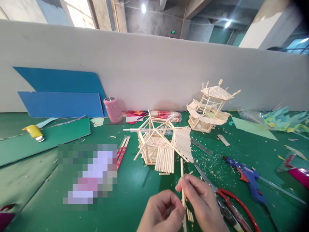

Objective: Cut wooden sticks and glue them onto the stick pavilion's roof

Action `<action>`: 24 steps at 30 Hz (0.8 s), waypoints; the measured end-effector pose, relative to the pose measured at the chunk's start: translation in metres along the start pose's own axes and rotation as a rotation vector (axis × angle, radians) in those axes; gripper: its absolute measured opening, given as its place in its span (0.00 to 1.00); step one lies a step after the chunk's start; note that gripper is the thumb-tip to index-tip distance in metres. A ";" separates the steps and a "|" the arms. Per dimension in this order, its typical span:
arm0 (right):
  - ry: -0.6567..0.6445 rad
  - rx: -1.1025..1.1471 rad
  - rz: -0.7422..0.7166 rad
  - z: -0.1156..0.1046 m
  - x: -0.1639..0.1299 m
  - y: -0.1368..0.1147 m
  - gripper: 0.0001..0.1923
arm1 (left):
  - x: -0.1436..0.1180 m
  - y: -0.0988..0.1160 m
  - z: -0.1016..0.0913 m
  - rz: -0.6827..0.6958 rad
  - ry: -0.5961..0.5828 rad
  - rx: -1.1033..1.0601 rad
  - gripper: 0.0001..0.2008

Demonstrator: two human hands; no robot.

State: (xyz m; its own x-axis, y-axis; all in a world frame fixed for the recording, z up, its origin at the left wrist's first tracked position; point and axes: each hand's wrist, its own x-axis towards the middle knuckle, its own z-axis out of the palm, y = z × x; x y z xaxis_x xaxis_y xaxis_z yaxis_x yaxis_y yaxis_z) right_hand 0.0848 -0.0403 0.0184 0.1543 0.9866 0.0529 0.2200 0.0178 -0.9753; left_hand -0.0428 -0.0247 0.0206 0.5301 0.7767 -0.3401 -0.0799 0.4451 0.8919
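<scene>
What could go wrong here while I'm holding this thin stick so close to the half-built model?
1. The wooden stick, pinched upright by the right hand with the left hand beside it, looks thin and may snap under pressure.
2. Its tip sits near the unfinished stick model; a slip might knock loose pieces off.
3. The red-handled cutters and blue glue gun lie by the right hand, so it might bump them.

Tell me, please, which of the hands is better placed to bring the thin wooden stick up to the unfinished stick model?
Probably the right hand: it pinches the wooden stick upright, tip pointing towards the unfinished stick model. The left hand sits curled beside it, nearer the person.
</scene>
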 end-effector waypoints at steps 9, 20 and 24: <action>0.034 -0.010 -0.002 -0.001 0.012 0.009 0.18 | 0.028 -0.015 0.002 -0.067 -0.119 -0.251 0.21; 0.065 0.245 0.192 0.002 0.019 0.018 0.16 | 0.044 -0.021 0.003 -0.101 -0.135 -0.360 0.23; 0.025 0.290 0.195 0.002 0.022 0.018 0.14 | 0.039 -0.016 0.004 -0.078 -0.080 -0.287 0.23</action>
State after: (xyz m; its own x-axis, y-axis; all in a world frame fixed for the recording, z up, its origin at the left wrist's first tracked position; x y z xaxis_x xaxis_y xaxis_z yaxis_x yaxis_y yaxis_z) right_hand 0.0904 -0.0184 0.0020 0.1908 0.9718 -0.1386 -0.0986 -0.1215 -0.9877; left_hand -0.0180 -0.0033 -0.0055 0.6083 0.7026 -0.3694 -0.2657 0.6187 0.7394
